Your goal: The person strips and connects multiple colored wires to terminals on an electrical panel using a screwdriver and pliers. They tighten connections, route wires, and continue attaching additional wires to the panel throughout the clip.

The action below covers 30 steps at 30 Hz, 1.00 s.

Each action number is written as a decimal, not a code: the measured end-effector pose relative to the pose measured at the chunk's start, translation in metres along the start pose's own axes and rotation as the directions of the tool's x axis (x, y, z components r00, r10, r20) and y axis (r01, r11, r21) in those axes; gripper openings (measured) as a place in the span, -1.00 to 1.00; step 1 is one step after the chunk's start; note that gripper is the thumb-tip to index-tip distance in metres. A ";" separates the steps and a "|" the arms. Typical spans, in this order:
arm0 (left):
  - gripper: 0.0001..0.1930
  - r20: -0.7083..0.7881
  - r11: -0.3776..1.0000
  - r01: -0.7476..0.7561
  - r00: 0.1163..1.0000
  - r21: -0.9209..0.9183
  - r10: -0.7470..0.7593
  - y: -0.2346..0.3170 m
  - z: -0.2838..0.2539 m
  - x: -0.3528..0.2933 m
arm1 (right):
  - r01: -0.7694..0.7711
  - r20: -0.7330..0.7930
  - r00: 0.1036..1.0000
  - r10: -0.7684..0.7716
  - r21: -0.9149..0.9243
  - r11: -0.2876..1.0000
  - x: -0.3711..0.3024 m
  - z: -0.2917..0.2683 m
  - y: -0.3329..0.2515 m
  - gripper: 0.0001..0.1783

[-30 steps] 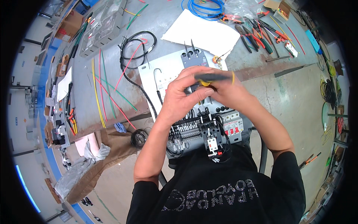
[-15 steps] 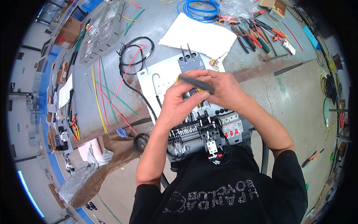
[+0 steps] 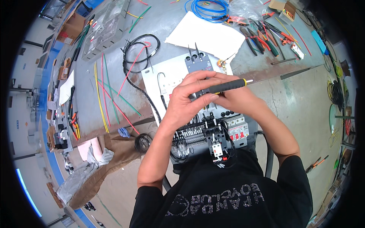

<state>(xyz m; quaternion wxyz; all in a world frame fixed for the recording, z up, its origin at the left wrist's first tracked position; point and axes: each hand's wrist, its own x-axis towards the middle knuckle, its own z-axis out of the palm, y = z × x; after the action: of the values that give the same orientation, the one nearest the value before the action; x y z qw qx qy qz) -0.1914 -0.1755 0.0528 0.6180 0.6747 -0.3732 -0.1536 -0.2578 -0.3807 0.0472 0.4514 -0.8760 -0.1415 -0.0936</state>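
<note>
My left hand [image 3: 186, 98] is closed, thumb and fingers wrapped round a black-and-yellow screwdriver [image 3: 228, 86]. Its thin pale tip sticks out to the right, above the back of my right hand [image 3: 237, 99]. My right hand is curled against the left, its fingertips mostly hidden. Both hands are over a white mounting plate [image 3: 150, 81] tilted on the table edge. Beyond them on the plate sits a grey three-pole breaker [image 3: 198, 64]. Closer to me are a black contactor with a white relay block [image 3: 216, 149], red-switched breakers [image 3: 238, 133] and a row of terminal blocks [image 3: 195, 141].
White card [image 3: 207, 36] lies behind the plate, with blue wire coils [image 3: 207, 10] beyond. Pliers and cutters [image 3: 262, 40] crowd the far right. Black cable [image 3: 131, 79] loops to the left, near loose coloured wires [image 3: 104, 95]. A grey plastic case [image 3: 104, 34] stands far left.
The screwdriver has turned and shifted right, so its tip now points right over my right hand. Both hands remain together over the plate. The whole view has shifted slightly.
</note>
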 end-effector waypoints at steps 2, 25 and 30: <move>-0.58 0.002 1.000 -0.002 1.000 0.022 0.002 -0.004 -0.001 -0.002 | 0.038 -0.027 0.999 -0.038 0.010 0.999 -0.003 0.000 0.003 -0.61; -0.77 0.185 0.497 -0.251 0.966 0.830 0.179 -0.013 0.025 -0.044 | 0.076 0.167 0.985 -0.048 -0.164 0.984 -0.002 -0.007 0.001 -0.88; -0.79 0.300 0.443 -0.290 0.953 0.848 0.048 -0.010 0.027 -0.042 | 0.124 0.209 0.975 -0.073 -0.243 0.962 0.003 -0.008 0.005 -0.81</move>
<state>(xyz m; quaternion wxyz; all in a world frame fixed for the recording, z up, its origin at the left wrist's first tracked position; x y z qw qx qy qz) -0.2341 -0.1663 0.0280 0.1424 0.8324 -0.5334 0.0476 -0.2534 -0.3898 0.0491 0.3137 -0.9235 -0.2160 -0.0460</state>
